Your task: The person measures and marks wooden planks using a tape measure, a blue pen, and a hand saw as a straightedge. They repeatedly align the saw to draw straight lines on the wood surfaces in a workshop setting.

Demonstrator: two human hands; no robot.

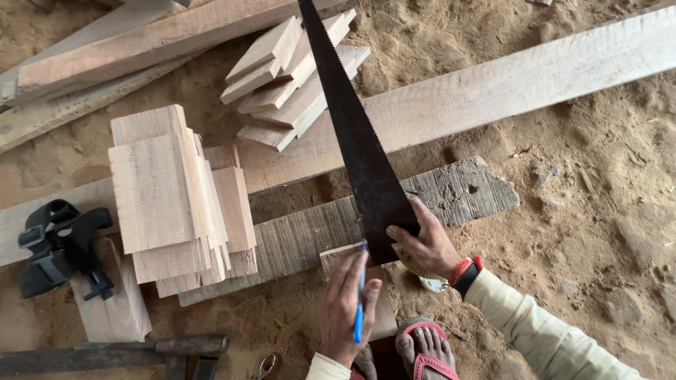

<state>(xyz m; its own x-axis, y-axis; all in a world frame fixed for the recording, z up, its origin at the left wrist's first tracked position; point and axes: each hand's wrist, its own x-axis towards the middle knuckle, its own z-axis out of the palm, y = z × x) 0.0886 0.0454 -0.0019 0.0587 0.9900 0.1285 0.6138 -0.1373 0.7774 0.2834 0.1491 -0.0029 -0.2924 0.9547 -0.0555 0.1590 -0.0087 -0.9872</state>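
We are holding a blue pen [360,309] in our left hand [345,309], fingers pinched around it, its tip touching a small wood block [336,257] on the sandy floor [598,211]. Our right hand [422,243] is pressing a dark handsaw [355,134] flat, fingers spread, across the weathered plank [458,190] just beyond the block
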